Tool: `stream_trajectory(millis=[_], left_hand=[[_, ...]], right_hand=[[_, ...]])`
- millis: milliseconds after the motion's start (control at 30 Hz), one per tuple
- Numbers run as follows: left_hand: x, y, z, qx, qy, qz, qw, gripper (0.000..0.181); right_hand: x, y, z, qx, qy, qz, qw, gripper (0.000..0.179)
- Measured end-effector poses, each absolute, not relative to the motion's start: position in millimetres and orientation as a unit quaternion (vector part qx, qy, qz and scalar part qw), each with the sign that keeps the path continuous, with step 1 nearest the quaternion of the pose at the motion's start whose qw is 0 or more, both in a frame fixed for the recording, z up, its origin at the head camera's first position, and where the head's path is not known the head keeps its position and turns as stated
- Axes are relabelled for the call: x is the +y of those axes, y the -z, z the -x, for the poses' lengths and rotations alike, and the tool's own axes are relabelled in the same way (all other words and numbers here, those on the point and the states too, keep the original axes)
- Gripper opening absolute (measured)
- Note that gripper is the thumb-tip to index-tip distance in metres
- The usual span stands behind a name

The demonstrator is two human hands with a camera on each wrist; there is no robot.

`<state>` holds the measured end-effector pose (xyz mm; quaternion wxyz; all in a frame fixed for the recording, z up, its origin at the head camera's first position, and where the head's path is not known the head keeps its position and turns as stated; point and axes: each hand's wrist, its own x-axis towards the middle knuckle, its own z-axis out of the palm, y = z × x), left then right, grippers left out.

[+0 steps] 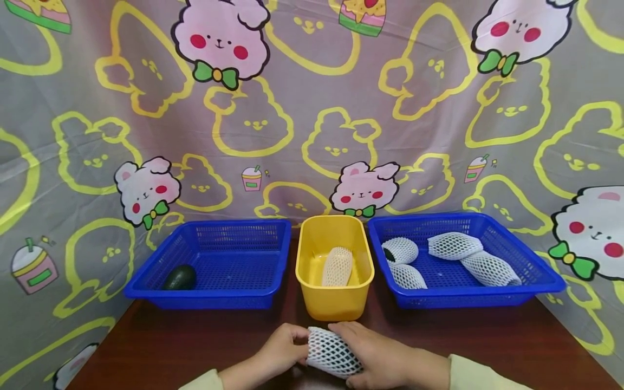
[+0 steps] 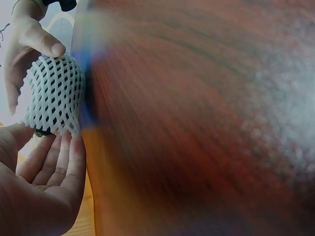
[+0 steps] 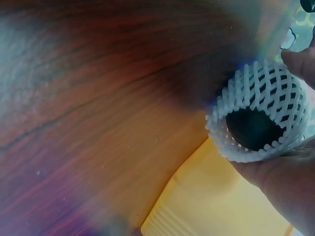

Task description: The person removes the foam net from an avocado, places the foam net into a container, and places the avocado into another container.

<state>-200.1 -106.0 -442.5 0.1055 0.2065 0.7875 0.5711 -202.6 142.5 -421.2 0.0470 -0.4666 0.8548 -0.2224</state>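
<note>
At the bottom centre of the head frame, you had a white foam net, with a dark green fruit visible through its mouth in the right wrist view. Your left hand was partly closed, pinching the net's left edge between thumb and fingers, while your right hand curled round its right end. Just beyond, near mid-frame, a yellow bin held a pale net sleeve. At centre left, a blue basket carried another dark fruit in its lower left corner; at centre right, a second basket held several white-netted pieces. Across the top hung a grey cartoon-printed cloth.
</note>
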Motion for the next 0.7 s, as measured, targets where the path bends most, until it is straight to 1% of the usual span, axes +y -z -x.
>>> stream_trajectory(millis=[133, 333, 433, 567, 700], left_hand=[[-104.8, 440.7, 199.6, 0.79, -0.568, -0.204, 0.107, 0.011], [-103.6, 440.3, 199.6, 0.79, -0.57, -0.198, 0.11, 0.01], [-103.9, 440.9, 200.1, 0.791, -0.57, -0.192, 0.111, 0.009], [-103.8, 442.2, 200.6, 0.792, -0.569, -0.192, 0.11, 0.009], [-103.8, 443.6, 200.9, 0.79, -0.571, -0.196, 0.108, 0.011]], right_hand=[[147.7, 419.4, 201.8, 0.859, 0.234, 0.451, 0.064, 0.088], [156.9, 417.8, 199.7, 0.877, 0.251, 0.404, 0.072, 0.09], [161.8, 417.8, 199.5, 0.885, 0.25, 0.383, 0.087, 0.09], [167.5, 419.4, 201.3, 0.887, 0.245, 0.379, 0.099, 0.088], [169.3, 422.6, 202.9, 0.883, 0.249, 0.389, 0.088, 0.085]])
